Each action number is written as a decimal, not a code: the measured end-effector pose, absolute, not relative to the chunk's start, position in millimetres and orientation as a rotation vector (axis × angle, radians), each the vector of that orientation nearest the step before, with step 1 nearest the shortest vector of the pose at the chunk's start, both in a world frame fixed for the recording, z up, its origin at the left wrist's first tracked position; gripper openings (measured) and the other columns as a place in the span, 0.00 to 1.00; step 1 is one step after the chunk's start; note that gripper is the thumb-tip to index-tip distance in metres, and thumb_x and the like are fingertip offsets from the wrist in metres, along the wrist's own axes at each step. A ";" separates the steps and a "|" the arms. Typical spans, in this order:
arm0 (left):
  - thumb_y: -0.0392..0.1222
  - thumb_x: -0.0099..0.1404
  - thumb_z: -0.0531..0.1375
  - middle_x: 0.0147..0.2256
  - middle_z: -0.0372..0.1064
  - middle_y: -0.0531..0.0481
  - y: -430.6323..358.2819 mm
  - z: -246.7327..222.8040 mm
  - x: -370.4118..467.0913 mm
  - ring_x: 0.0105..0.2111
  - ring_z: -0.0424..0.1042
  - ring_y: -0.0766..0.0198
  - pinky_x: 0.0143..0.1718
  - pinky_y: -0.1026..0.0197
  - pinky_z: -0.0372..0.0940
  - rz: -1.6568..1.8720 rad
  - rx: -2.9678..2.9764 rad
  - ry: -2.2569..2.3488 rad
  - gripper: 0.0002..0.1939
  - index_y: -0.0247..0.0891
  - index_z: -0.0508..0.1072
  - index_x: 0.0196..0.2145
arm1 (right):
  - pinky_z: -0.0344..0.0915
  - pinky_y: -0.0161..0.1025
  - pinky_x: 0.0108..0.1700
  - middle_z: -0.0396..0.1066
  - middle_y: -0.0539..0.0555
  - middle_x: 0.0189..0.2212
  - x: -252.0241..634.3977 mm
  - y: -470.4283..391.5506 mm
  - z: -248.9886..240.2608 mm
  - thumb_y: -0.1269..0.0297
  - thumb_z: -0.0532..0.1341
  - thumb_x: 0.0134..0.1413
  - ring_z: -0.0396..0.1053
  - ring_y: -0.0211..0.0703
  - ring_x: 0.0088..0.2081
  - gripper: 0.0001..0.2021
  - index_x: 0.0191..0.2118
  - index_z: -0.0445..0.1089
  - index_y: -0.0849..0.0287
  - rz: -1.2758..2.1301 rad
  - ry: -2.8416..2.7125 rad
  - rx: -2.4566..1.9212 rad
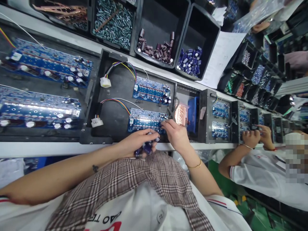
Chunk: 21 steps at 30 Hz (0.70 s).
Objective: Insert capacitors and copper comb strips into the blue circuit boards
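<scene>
My left hand [141,141] is closed around several blue capacitors [147,147], held just in front of the nearer circuit board [144,120]. Over that board's right end is my right hand [176,133], its thumb and fingers pinched at the edge; whatever is between the fingertips is hidden. The nearer board lies in a black tray [115,112], with coloured wires running to a white connector [97,122]. Behind it sits a second blue board [152,90] that bears capacitors at its right end and is wired to another white connector [105,82].
Along the back stand black bins of blue capacitors [190,61], brown capacitors [158,51], screws [115,24] and copper-coloured strips [67,12]. More populated boards [48,64] lie to the left. At right, a co-worker's hands [252,138] are over another tray.
</scene>
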<state>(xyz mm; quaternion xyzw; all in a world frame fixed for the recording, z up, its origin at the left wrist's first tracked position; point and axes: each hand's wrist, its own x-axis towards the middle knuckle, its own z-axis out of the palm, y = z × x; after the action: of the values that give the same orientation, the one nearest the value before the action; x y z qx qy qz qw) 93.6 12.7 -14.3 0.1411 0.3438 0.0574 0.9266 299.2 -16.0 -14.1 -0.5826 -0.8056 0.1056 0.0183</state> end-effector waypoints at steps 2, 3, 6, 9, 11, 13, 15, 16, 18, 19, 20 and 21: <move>0.47 0.60 0.65 0.30 0.70 0.51 11.3 -16.0 96.0 0.26 0.71 0.67 0.16 0.72 0.55 0.144 0.261 0.750 0.15 0.37 0.67 0.40 | 0.70 0.38 0.43 0.73 0.58 0.47 301.6 -14.7 -16.7 0.67 0.51 0.66 0.71 0.42 0.45 0.14 0.51 0.70 0.59 0.349 -2.559 -1.716; 0.46 0.60 0.64 0.32 0.71 0.49 10.3 -16.2 97.0 0.27 0.72 0.66 0.17 0.72 0.56 0.153 0.252 0.774 0.14 0.37 0.68 0.40 | 0.70 0.39 0.45 0.73 0.58 0.47 301.7 -14.7 -17.0 0.66 0.51 0.66 0.71 0.43 0.45 0.14 0.51 0.70 0.60 0.362 -2.561 -1.680; 0.43 0.61 0.63 0.35 0.72 0.47 7.0 -13.7 99.4 0.27 0.73 0.65 0.16 0.70 0.57 0.178 0.248 0.810 0.13 0.37 0.68 0.42 | 0.70 0.40 0.48 0.73 0.58 0.46 296.1 -21.6 -9.7 0.61 0.53 0.66 0.71 0.43 0.47 0.15 0.51 0.70 0.60 0.395 -2.364 -1.702; 0.44 0.62 0.61 0.33 0.70 0.50 4.0 -8.9 101.8 0.25 0.72 0.65 0.15 0.70 0.57 0.177 0.280 0.784 0.13 0.39 0.68 0.43 | 0.70 0.37 0.46 0.74 0.56 0.44 286.2 -37.6 7.9 0.58 0.57 0.63 0.72 0.40 0.43 0.16 0.53 0.69 0.59 0.582 -2.135 -1.753; 0.46 0.62 0.61 0.30 0.68 0.52 2.7 -6.9 103.7 0.24 0.72 0.64 0.14 0.69 0.57 0.129 0.298 0.762 0.13 0.39 0.68 0.43 | 0.70 0.36 0.44 0.75 0.53 0.39 283.1 -47.2 16.0 0.60 0.57 0.63 0.73 0.38 0.39 0.13 0.50 0.70 0.58 0.696 -2.110 -1.767; 0.49 0.62 0.60 0.28 0.68 0.52 2.0 -7.0 105.3 0.23 0.71 0.63 0.14 0.68 0.58 0.060 0.298 0.766 0.15 0.39 0.68 0.44 | 0.70 0.37 0.45 0.75 0.54 0.39 285.0 -51.3 15.1 0.64 0.55 0.65 0.73 0.39 0.40 0.10 0.46 0.72 0.59 0.672 -2.119 -1.816; 0.49 0.63 0.59 0.29 0.69 0.52 1.5 -9.2 105.8 0.24 0.72 0.62 0.15 0.68 0.60 0.010 0.289 0.771 0.16 0.39 0.67 0.45 | 0.70 0.38 0.46 0.74 0.56 0.42 289.8 -50.0 6.7 0.67 0.54 0.65 0.73 0.41 0.43 0.10 0.45 0.72 0.60 0.596 -2.125 -1.874; 0.47 0.63 0.58 0.30 0.70 0.51 1.2 -10.8 105.7 0.25 0.73 0.61 0.16 0.67 0.61 -0.003 0.288 0.766 0.16 0.39 0.67 0.46 | 0.69 0.38 0.47 0.74 0.56 0.43 292.3 -48.2 1.4 0.67 0.54 0.65 0.73 0.41 0.43 0.11 0.45 0.72 0.60 0.578 -2.143 -1.883; 0.44 0.63 0.57 0.31 0.71 0.49 0.4 -13.8 104.6 0.27 0.74 0.61 0.18 0.67 0.62 -0.013 0.296 0.740 0.14 0.38 0.68 0.46 | 0.69 0.37 0.46 0.74 0.56 0.43 295.5 -45.1 -7.6 0.67 0.54 0.65 0.73 0.41 0.42 0.11 0.46 0.72 0.60 0.552 -2.191 -1.883; 0.43 0.63 0.56 0.32 0.71 0.49 -0.1 -14.9 103.9 0.27 0.74 0.61 0.18 0.67 0.63 -0.014 0.304 0.730 0.14 0.38 0.68 0.46 | 0.69 0.36 0.45 0.75 0.55 0.42 295.9 -44.2 -10.5 0.66 0.54 0.65 0.73 0.41 0.42 0.11 0.46 0.72 0.59 0.527 -2.209 -1.883; 0.43 0.63 0.56 0.32 0.71 0.49 -0.5 -15.5 103.2 0.28 0.74 0.62 0.19 0.67 0.63 -0.012 0.310 0.726 0.14 0.38 0.69 0.45 | 0.69 0.36 0.45 0.75 0.55 0.42 295.7 -44.0 -12.4 0.65 0.54 0.65 0.73 0.41 0.41 0.11 0.46 0.72 0.59 0.497 -2.226 -1.883; 0.42 0.62 0.56 0.32 0.71 0.49 -0.8 -15.4 102.5 0.28 0.73 0.62 0.19 0.67 0.63 -0.009 0.317 0.727 0.14 0.38 0.70 0.45 | 0.69 0.36 0.44 0.75 0.55 0.42 295.1 -44.3 -13.4 0.65 0.54 0.66 0.74 0.41 0.41 0.12 0.46 0.72 0.59 0.469 -2.242 -1.880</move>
<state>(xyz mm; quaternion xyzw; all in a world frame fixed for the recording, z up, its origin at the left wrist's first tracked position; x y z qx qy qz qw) 102.5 -0.8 -15.4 0.1541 0.3539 -0.0045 0.9225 295.1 -44.3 -13.4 -0.6318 -0.7537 0.1577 0.0890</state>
